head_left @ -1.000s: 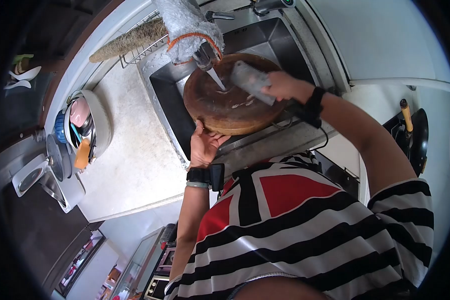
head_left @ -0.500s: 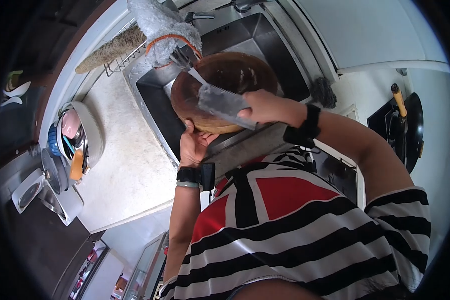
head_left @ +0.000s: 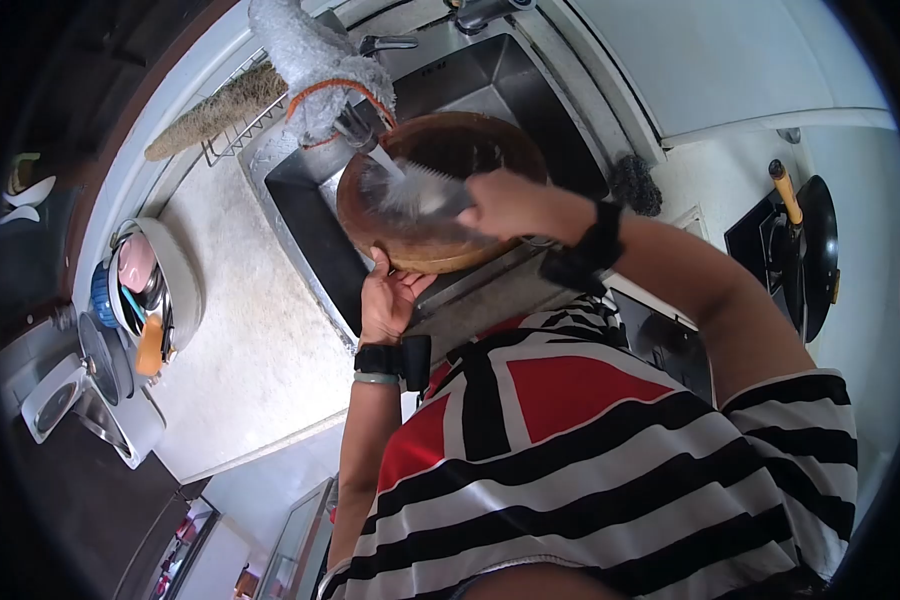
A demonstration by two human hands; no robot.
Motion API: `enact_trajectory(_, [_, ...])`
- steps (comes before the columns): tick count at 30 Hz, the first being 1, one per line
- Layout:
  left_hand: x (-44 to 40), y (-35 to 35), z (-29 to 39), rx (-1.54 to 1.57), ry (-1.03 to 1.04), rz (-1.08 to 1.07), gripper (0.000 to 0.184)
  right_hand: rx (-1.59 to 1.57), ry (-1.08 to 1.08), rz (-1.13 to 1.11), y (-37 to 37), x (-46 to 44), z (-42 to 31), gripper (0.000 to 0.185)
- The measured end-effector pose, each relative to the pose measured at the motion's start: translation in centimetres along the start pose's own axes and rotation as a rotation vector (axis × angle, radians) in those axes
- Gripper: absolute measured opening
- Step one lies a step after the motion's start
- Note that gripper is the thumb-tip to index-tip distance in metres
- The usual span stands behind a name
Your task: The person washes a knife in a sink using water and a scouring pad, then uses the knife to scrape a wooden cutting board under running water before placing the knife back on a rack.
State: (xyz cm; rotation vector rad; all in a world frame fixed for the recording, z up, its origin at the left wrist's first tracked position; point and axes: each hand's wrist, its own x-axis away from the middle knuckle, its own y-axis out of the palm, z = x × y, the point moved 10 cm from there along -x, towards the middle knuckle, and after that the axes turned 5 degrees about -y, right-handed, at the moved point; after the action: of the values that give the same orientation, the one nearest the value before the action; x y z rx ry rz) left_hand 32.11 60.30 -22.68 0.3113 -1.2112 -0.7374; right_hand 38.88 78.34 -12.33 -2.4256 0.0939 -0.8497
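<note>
A thick, round wooden chopping board (head_left: 440, 258) rests tilted in the metal sink (head_left: 300, 185), its top dark and wet. My left hand (head_left: 388, 298) grips the board's near rim, thumb on the edge and fingers beneath it. Over the board, my right hand (head_left: 515, 203) is closed on a flat grey tool with a toothed edge (head_left: 430, 195), blurred by motion; its exact kind cannot be made out. Water runs from the faucet (head_left: 355, 125) onto the tool and splashes across the wood.
A fluffy white cloth (head_left: 315, 60) wraps the faucet pipe. On the counter (head_left: 240, 330) to the left stands a white basin (head_left: 185, 285) with utensils. A dark scrubber (head_left: 635, 185) lies right of the sink. Further right is a black wok (head_left: 820, 255).
My right hand has shifted slightly up and left with the tool, which is now blurred, and water splashes more widely. My left hand keeps its hold on the board's rim.
</note>
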Motion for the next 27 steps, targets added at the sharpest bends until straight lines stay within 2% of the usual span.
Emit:
enact_trajectory(2, [0.1,-0.1,0.3,-0.031,0.007,0.028,0.054,0.007,-0.013,-0.033,1.8,-0.6,-0.1,0.036])
enact_trajectory(5, [-0.2,-1.1,0.4,-0.072,0.019,0.046,0.054,0.154,-0.133,0.084,1.7,-1.3,1.2,0.039])
enact_trajectory(7, [-0.1,-1.0,0.0,-0.048,0.008,0.056,0.053,-0.059,0.050,-0.002,-0.1,1.3,4.1,0.035])
enact_trajectory(9, [-0.1,-1.0,0.0,-0.027,0.002,0.059,0.053,0.006,0.241,0.026,-2.5,2.6,9.5,0.034])
enact_trajectory(11, [-0.2,-0.8,-0.3,-0.018,0.004,0.035,0.051,0.060,0.302,0.135,-5.5,3.7,12.0,0.035])
enact_trajectory(14, [-0.2,-0.8,0.1,-0.053,0.016,0.044,0.051,0.193,0.331,0.157,-7.5,4.0,12.1,0.036])
enact_trajectory(15, [-0.3,-0.6,0.5,-0.057,0.023,0.039,0.051,0.193,0.327,0.165,-7.6,3.7,11.6,0.036])
enact_trajectory(19, [-0.2,-1.2,0.1,-0.082,0.013,0.037,0.051,-0.068,0.052,0.021,-0.7,1.7,3.6,0.034])
enact_trajectory(21, [-0.5,-0.9,0.5,-0.084,0.020,0.015,0.052,-0.036,0.027,-0.044,1.5,1.9,0.6,0.035])
enact_trajectory(23, [-0.5,-2.0,0.7,-0.120,0.015,0.100,0.054,0.018,-0.006,0.005,1.6,2.3,1.3,0.038])
enact_trajectory(26, [-0.4,-2.7,0.9,-0.083,0.024,0.106,0.060,-0.001,-0.064,0.078,-0.5,5.1,4.2,0.038])
enact_trajectory(27, [-0.5,-2.8,0.7,-0.079,0.018,0.104,0.060,-0.042,0.071,0.094,-1.6,6.1,6.8,0.038])
